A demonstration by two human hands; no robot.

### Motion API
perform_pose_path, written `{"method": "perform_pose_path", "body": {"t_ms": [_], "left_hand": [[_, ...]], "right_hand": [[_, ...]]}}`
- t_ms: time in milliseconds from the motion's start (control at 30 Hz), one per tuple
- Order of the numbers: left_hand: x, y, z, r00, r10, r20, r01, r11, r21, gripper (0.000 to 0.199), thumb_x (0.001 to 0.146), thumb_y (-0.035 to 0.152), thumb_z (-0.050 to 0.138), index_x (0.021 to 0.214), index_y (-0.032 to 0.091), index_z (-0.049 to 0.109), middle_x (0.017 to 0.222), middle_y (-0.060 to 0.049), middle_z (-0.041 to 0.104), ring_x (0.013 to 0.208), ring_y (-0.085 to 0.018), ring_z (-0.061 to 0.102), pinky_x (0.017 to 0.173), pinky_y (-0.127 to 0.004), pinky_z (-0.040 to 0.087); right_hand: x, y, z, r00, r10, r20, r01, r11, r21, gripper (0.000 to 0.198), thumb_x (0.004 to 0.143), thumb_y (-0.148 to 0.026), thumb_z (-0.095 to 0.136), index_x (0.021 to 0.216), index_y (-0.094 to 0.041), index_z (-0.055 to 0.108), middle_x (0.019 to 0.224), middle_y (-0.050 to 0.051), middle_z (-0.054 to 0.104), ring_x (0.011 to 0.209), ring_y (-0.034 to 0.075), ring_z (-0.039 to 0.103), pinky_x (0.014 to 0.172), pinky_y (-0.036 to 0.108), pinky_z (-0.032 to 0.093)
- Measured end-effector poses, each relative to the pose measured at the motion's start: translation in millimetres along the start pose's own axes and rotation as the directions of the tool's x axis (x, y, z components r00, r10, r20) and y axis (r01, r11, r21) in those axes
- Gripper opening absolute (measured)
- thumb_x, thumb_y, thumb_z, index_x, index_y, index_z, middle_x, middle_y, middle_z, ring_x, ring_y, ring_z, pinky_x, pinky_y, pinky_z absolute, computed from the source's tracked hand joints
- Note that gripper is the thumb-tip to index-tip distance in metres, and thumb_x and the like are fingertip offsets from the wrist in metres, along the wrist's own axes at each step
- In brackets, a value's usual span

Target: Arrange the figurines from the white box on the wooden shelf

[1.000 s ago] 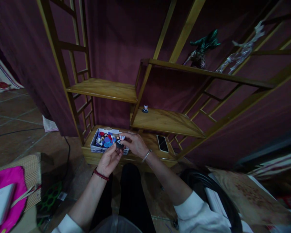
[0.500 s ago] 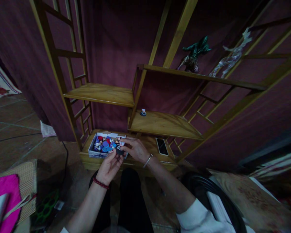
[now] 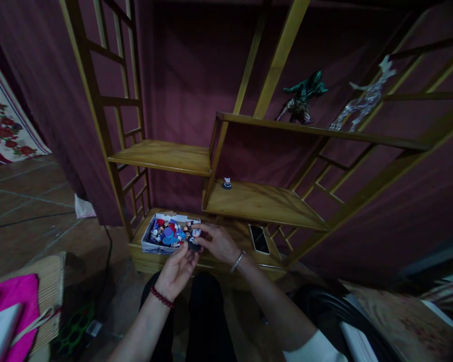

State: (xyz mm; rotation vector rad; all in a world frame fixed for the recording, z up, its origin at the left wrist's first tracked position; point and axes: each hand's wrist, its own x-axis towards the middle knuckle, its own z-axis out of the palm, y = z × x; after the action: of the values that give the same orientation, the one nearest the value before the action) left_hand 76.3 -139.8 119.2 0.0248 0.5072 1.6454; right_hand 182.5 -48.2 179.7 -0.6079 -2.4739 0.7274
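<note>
My left hand (image 3: 179, 271) grips the dark round base of a small figurine (image 3: 194, 244) between thumb and fingers, palm turned up. From the other side, my right hand (image 3: 219, 245) pinches the pale upper part of the same figurine. Both hands are in front of the right end of an open cardboard box (image 3: 157, 249). Inside the box lie several small colourful figurines (image 3: 168, 232), mostly blue, purple and red. A similar small figurine on a dark base (image 3: 227, 184) stands upright on the middle shelf, above and beyond my hands.
A phone (image 3: 259, 239) lies on the low wooden ledge to the right. On the upper shelf (image 3: 256, 120) stand a green-and-brown statuette (image 3: 302, 99) and a clear deer-like figure (image 3: 366, 98). A bare left shelf (image 3: 166, 155) juts out above the box. A pink cloth (image 3: 20, 306) lies at lower left.
The view has shifted slightly, so the shelves sit lower and further right. My hands remain together on the figurine, whose pale upper part shows more clearly between my right fingers.
</note>
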Motion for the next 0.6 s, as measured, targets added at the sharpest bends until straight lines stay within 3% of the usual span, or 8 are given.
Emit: {"method": "perform_pose_path", "body": {"t_ms": [200,600], "left_hand": [[0.2,1.7,-3.6,1.0,0.026,0.008,-0.026,0.999,0.02,0.007,0.077,0.008,0.054,0.08,0.01,0.06,0.084,-0.009,0.062,0.081,-0.015,0.061,0.071,-0.025,0.051],[-2.6,1.0,3.2,1.0,0.015,0.019,-0.016,0.999,0.049,0.009,0.077,0.008,0.054,0.082,0.009,0.06,0.086,-0.01,0.062,0.082,-0.017,0.06,0.069,-0.025,0.051]], "right_hand": [[3.3,0.3,0.1,1.0,-0.025,0.013,0.025,0.999,-0.031,0.025,0.077,-0.026,0.055,0.101,-0.023,0.061,0.096,0.004,0.064,0.082,0.014,0.059,0.074,0.026,0.044],[1.3,-4.3,-7.7,0.997,-0.082,0.01,0.083,0.994,-0.072,0.021,0.077,-0.027,0.056,0.096,-0.021,0.063,0.085,0.002,0.064,0.075,0.012,0.058,0.068,0.022,0.041]]}}
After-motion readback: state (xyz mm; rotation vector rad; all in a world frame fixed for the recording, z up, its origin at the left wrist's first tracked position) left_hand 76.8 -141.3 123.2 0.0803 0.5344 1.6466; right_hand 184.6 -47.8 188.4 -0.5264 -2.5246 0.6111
